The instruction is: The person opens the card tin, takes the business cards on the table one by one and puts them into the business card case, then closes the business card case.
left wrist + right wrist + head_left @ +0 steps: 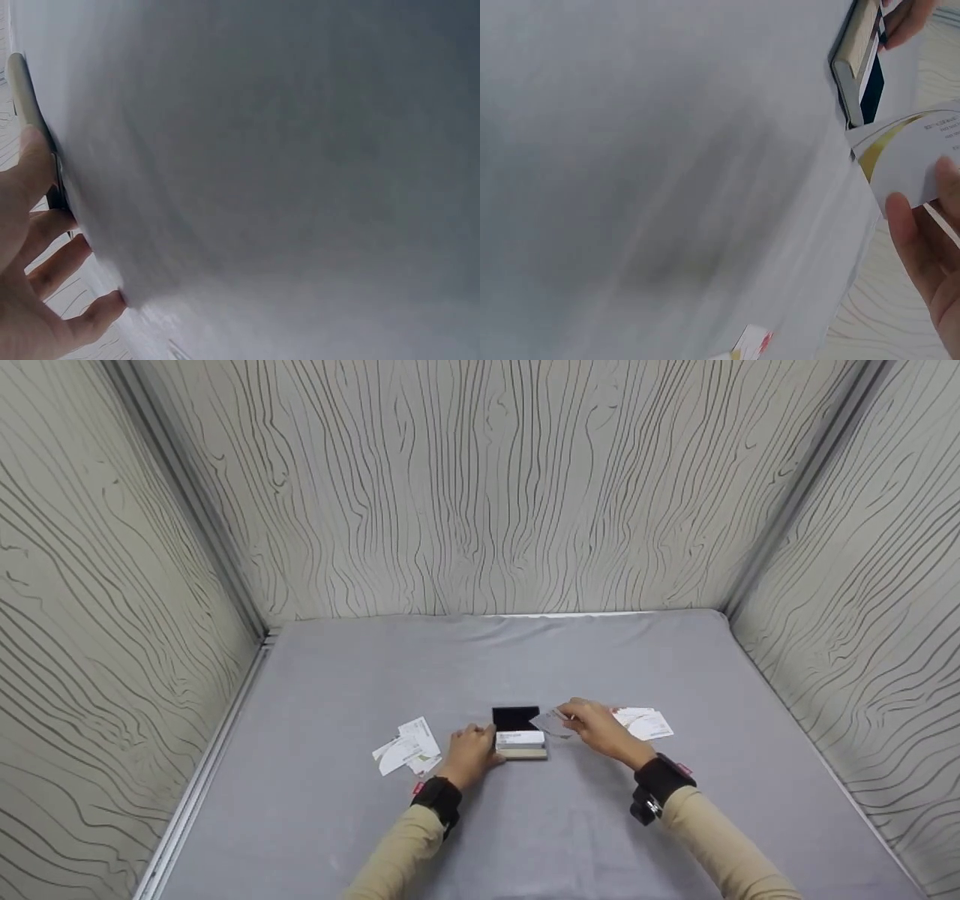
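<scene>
A small card case (523, 754) stands with its lid up on the grey cloth, showing a dark inside and a beige front. White business cards (520, 737) fill its near part. My left hand (469, 754) grips the case's left side, thumb at the near edge and fingers farther back; the left wrist view shows the thumb against the beige edge of the case (27, 94). Just right of the case, my right hand (598, 727) pinches a white business card (907, 154) with a gold curve and small print. One corner of that card points toward the case.
Loose white cards (409, 746) lie spread left of my left hand. Another group of cards (646, 724), some with red marks, lies behind and right of my right hand. Wood-grain patterned walls (487, 487) enclose the cloth-covered table (360, 667) at the back and both sides.
</scene>
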Demonstrator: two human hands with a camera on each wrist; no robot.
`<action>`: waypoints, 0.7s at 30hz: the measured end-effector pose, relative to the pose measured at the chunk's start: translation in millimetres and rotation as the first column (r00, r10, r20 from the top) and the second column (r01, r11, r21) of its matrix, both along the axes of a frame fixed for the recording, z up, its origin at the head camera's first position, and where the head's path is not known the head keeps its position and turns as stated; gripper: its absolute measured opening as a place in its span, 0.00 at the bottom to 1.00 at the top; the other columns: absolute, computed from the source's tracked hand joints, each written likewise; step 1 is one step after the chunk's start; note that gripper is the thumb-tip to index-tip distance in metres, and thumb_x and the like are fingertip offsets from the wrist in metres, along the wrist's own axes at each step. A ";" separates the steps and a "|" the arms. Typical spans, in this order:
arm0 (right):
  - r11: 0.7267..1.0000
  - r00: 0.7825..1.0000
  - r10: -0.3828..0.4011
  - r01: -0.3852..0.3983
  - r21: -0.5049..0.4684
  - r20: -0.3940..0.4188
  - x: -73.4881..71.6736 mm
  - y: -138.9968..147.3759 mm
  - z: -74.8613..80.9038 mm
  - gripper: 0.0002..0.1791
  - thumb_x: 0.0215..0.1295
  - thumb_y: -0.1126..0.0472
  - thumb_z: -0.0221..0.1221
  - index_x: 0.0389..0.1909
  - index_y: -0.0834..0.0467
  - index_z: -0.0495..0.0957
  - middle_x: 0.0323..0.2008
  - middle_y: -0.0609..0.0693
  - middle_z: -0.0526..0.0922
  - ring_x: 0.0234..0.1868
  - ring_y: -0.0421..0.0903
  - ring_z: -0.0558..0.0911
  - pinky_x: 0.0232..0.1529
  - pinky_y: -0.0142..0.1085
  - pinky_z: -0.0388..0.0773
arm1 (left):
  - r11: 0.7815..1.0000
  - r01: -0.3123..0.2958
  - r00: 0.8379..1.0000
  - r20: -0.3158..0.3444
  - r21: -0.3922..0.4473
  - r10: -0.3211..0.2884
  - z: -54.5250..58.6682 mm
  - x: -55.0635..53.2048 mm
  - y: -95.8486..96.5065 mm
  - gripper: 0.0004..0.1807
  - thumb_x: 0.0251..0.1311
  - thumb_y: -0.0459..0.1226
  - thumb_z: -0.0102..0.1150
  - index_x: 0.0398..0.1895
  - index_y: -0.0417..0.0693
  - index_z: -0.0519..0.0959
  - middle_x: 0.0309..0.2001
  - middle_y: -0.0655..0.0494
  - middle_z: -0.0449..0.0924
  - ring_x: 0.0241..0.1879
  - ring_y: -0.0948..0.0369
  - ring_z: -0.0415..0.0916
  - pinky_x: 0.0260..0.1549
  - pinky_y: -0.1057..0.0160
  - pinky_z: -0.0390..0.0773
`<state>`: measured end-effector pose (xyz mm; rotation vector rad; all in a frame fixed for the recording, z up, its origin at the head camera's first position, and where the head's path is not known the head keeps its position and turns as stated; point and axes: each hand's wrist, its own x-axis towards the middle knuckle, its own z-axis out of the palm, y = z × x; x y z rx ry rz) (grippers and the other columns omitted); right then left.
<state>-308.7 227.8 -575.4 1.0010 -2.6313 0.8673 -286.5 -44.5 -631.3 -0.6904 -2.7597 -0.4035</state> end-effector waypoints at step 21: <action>0.991 0.997 -0.017 0.008 -0.132 -0.069 -4.1 -54.5 -15.3 0.12 0.60 0.75 0.62 0.44 0.63 0.80 0.38 0.54 0.85 0.37 0.49 0.84 0.38 0.42 0.81 | 0.999 -0.014 1.000 0.026 -0.029 0.014 3.4 3.1 0.6 0.27 0.51 0.48 0.72 0.49 0.40 0.79 0.40 0.47 0.84 0.44 0.51 0.78 0.40 0.51 0.74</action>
